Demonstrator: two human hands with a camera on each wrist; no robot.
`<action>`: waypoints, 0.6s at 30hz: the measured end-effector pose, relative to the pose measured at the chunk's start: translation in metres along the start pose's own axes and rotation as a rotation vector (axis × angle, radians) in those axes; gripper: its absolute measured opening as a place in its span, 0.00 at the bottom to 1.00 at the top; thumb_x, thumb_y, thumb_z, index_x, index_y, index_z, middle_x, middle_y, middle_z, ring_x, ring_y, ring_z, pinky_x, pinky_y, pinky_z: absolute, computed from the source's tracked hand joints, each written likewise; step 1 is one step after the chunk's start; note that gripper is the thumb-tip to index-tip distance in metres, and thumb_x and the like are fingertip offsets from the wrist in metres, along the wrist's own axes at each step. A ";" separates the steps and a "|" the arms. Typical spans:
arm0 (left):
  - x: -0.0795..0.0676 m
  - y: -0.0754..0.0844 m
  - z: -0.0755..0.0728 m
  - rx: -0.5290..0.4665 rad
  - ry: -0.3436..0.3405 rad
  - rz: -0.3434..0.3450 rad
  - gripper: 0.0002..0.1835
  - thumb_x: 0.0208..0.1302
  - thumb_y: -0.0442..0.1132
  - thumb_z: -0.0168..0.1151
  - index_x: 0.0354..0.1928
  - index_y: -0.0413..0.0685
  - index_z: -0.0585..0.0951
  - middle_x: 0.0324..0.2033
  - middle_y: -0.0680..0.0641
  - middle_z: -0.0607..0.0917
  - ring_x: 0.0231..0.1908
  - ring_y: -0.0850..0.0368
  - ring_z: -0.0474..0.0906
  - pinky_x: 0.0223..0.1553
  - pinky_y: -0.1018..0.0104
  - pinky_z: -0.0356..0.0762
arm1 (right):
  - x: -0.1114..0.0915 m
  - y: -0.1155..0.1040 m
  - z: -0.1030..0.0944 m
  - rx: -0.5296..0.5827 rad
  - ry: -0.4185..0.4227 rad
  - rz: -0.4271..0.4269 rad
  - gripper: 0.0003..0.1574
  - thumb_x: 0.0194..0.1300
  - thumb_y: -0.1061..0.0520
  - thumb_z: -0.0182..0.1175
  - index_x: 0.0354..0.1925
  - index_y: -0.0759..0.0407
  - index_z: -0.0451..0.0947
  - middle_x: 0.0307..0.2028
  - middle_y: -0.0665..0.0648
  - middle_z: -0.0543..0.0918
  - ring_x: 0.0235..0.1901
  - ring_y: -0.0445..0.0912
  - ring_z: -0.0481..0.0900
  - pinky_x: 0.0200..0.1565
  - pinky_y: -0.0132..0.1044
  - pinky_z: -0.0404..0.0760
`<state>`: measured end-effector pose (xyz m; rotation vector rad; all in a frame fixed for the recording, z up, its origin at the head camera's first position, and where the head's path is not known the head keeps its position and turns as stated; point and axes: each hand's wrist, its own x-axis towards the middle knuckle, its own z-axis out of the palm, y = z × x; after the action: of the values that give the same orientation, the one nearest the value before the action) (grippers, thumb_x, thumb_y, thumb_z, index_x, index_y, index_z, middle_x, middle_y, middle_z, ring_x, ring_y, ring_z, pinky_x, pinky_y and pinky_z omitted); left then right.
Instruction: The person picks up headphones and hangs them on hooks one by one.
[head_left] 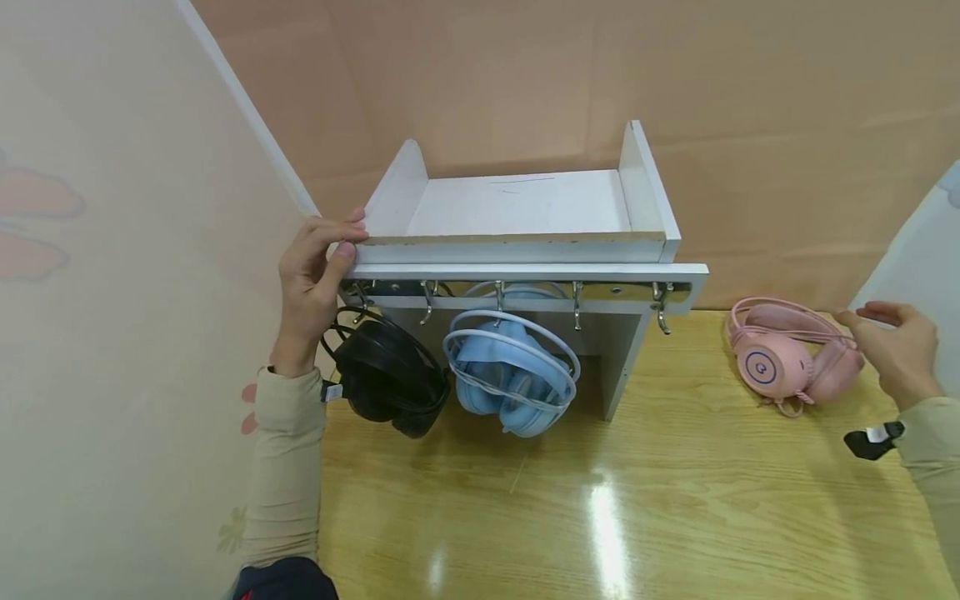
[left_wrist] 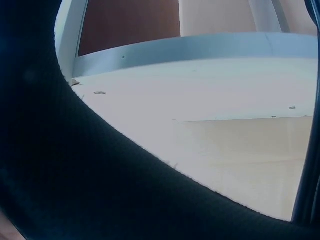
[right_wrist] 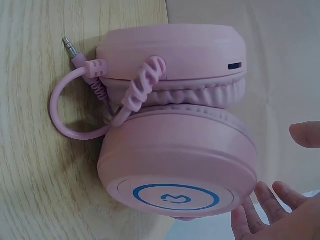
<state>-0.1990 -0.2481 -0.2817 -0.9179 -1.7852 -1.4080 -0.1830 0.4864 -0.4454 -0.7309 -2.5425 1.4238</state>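
My left hand [head_left: 311, 271] grips the left front corner of a white shelf rack [head_left: 517, 251], thumb on the front edge. Black headphones [head_left: 386, 367] hang from the rack's left end, just below that hand. Beside them hang light blue headphones [head_left: 487, 357] near the middle hook. Pink headphones [head_left: 776, 367] lie on the table at the right. Close by their right side, my right hand [head_left: 903, 350] is held with fingers relaxed and nothing in it. The right wrist view shows its fingers beside the pink ear cup [right_wrist: 175, 155]; contact is unclear.
Metal hooks [head_left: 577, 305] line the rack's front rail. The rack stands on a shiny wood-grain table [head_left: 675, 500]. A pale patterned panel [head_left: 135, 350] rises at the left, and brown paper [head_left: 750, 167] covers the back. Dark material [left_wrist: 60, 165] blocks much of the left wrist view.
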 end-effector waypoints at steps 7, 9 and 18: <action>0.000 0.000 0.001 -0.027 0.002 -0.002 0.10 0.72 0.23 0.56 0.45 0.21 0.84 0.45 0.50 0.86 0.64 0.44 0.85 0.76 0.46 0.73 | 0.003 0.006 0.001 0.019 0.019 0.014 0.21 0.72 0.34 0.62 0.55 0.20 0.62 0.43 0.24 0.65 0.39 0.25 0.63 0.29 0.16 0.71; 0.000 0.000 0.002 -0.020 0.000 0.002 0.10 0.72 0.23 0.56 0.45 0.22 0.84 0.45 0.51 0.86 0.64 0.45 0.85 0.76 0.47 0.73 | 0.005 0.009 0.001 0.029 0.016 0.020 0.20 0.72 0.36 0.63 0.52 0.20 0.62 0.42 0.25 0.66 0.39 0.26 0.64 0.29 0.15 0.72; -0.001 0.001 0.002 0.003 0.003 0.021 0.10 0.73 0.26 0.57 0.45 0.23 0.85 0.46 0.52 0.87 0.64 0.46 0.85 0.75 0.48 0.75 | 0.011 0.018 0.001 0.043 0.016 0.053 0.22 0.72 0.36 0.63 0.54 0.24 0.60 0.43 0.28 0.66 0.37 0.26 0.66 0.31 0.14 0.74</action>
<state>-0.1983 -0.2464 -0.2824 -0.9303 -1.7704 -1.3929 -0.1862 0.4984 -0.4626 -0.8046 -2.4907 1.4777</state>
